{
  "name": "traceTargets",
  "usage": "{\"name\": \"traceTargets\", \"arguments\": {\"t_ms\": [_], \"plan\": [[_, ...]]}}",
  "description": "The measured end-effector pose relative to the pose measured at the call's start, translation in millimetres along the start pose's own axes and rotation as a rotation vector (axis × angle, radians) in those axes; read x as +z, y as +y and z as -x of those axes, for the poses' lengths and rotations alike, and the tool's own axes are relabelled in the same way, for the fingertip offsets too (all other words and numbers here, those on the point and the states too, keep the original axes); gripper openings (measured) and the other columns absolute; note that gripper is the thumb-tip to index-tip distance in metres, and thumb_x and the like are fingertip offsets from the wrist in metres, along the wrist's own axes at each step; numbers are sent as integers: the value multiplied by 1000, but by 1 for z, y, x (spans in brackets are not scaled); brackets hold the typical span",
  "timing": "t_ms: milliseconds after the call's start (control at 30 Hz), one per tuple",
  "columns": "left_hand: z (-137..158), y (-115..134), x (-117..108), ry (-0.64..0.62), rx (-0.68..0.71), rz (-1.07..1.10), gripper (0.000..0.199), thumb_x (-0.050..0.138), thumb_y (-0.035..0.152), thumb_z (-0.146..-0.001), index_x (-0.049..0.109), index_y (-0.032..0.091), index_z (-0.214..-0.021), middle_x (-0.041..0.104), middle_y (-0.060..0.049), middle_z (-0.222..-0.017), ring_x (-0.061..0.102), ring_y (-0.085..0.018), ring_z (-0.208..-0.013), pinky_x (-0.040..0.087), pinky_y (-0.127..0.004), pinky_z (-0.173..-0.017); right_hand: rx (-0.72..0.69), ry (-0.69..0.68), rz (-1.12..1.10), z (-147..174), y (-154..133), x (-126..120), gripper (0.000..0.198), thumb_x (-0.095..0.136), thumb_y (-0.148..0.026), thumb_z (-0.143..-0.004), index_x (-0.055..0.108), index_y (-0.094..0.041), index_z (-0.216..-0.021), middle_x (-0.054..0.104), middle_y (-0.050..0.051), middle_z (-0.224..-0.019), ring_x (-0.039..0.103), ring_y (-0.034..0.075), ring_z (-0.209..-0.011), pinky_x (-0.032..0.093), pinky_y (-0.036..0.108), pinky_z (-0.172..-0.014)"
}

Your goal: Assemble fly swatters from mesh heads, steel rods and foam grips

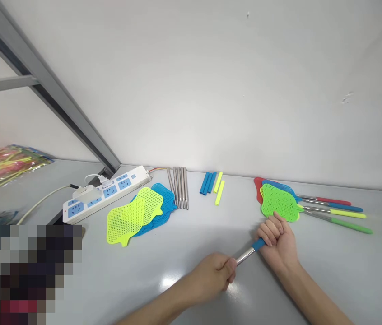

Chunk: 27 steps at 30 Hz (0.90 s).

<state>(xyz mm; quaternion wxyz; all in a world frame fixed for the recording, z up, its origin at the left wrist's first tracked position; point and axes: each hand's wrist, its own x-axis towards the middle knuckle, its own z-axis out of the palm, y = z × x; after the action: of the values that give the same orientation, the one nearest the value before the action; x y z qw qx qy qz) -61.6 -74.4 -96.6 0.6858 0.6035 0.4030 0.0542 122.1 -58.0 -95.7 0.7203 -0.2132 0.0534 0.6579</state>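
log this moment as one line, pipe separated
left hand: gripping metal rod | right hand: gripping blue sleeve on rod | beyond right hand: assembled swatters | toward wall: loose sleeves, loose rods

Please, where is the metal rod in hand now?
The metal rod is low in the head view, right of centre, running from the left hand to the blue sleeve in the right hand.

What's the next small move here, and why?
I'd probably try pushing the blue sleeve farther onto the metal rod: the right hand grips the sleeve, the left hand holds the rod, and the swatters have coloured grips. How far it's seated is hidden.
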Motion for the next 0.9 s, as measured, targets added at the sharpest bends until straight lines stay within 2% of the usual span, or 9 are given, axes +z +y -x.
{"name": "traceTargets", "arguments": {"t_ms": [433,700,900], "plan": [[0,1,-4,-3,-32,35,47,25,58,-77,38,16,-60,33,5,-49,27,-6,-44,21,-19,-40,-18,-5,-6,2,4,0,36,46,-23,-77,24,-19,-48,16,-8,-37,14,7,-32,19,20,-28],[1,6,-6,-6,-27,124,44,28,57,-77,38,16,-62,30,7,-45,24,-5,-40,19,-19,-39,-29,6,43,7,0,11,36,48,-23,-75,25,-18,-48,15,-8,-39,16,7,-32,19,21,-30],[1,9,-9,-59,-57,221,43,33,58,-75,38,17,-63,30,8,-46,23,-4,-38,19,-18,-36,-6,2,65,7,-2,11,36,49,-21,-75,25,-18,-48,16,-8,-39,17,7,-33,21,21,-31]]}}
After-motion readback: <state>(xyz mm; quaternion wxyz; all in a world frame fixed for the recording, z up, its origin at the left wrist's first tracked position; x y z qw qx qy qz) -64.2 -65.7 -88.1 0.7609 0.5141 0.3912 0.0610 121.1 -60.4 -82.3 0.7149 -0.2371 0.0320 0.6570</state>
